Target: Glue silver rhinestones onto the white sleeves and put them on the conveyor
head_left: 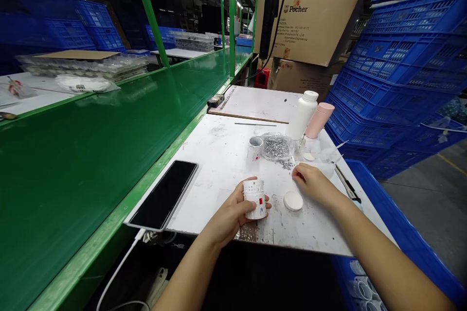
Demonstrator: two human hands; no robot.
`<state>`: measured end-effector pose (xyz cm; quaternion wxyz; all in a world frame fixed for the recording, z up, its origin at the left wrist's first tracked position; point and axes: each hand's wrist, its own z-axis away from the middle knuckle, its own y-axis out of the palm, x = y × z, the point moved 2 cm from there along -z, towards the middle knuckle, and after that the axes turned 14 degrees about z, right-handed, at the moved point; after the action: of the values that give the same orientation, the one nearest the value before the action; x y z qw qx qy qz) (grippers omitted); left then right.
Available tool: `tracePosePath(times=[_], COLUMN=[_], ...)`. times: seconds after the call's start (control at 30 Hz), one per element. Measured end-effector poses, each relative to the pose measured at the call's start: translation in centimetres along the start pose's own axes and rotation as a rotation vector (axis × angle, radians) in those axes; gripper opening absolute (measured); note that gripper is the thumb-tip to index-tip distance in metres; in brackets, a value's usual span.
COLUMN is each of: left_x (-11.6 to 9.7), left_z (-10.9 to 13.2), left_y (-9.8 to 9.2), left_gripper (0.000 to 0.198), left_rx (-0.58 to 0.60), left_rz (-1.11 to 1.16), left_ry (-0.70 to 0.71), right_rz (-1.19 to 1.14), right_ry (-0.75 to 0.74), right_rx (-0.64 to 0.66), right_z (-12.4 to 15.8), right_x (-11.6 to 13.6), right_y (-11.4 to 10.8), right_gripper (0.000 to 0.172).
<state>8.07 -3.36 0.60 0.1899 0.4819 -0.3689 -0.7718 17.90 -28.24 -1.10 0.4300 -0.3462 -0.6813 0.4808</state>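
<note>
My left hand (239, 209) is wrapped round a white plastic cylinder (255, 197) with small holes near its top and a red mark on its side. My right hand (310, 181) rests at the table's right part, fingertips pinched together; anything between them is hidden. Just beyond those fingers lie loose small metal pieces (286, 164), spilling from a clear plastic bag (276, 146) full of them. A second white cylinder (255, 149) stands upright left of the bag, its open grey inside showing. Between my hands sits a shallow round white lid or dish (293, 200).
A phone (166, 194) lies at the left edge, cable attached, beside the green conveyor (109, 155). A white bottle (302, 114) and a pink bottle (319, 120) stand at the back right. A cutter knife (346, 182) lies right. Blue crates (404, 63) rise beyond; a dark power screwdriver (269, 19) hangs overhead.
</note>
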Motion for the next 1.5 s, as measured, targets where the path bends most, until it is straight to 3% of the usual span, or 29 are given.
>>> tracePosePath(times=[0.27, 0.73, 0.9, 1.03, 1.13, 1.23, 1.5], left_x=[0.1, 0.1, 0.1, 0.1, 0.1, 0.1, 0.1], left_z=[-0.3, -0.2, -0.2, -0.2, -0.2, -0.2, -0.2], left_y=[-0.2, -0.3, -0.2, -0.2, -0.2, -0.2, -0.2], left_gripper=[0.066, 0.066, 0.065, 0.064, 0.065, 0.065, 0.065], left_rx=[0.012, 0.013, 0.019, 0.019, 0.015, 0.012, 0.014], left_rz=[-0.013, -0.020, -0.022, -0.027, -0.031, -0.032, -0.017], left_ry=[-0.002, -0.001, 0.000, 0.005, 0.006, 0.005, 0.008], right_rz=[-0.089, -0.021, -0.208, -0.361, -0.298, -0.250, -0.366], right_ry=[0.092, 0.012, 0.097, 0.163, 0.202, 0.138, 0.136], right_rx=[0.007, -0.033, -0.023, 0.009, -0.035, -0.070, 0.075], right_z=[0.1, 0.3, 0.5, 0.5, 0.5, 0.3, 0.1], right_x=[-0.6, 0.3, 0.2, -0.1, -0.1, 0.0, -1.0], right_y=[-1.0, -0.9, -0.9, -0.5, -0.4, -0.2, 0.6], right_gripper=[0.017, 0.012, 0.007, 0.015, 0.014, 0.014, 0.014])
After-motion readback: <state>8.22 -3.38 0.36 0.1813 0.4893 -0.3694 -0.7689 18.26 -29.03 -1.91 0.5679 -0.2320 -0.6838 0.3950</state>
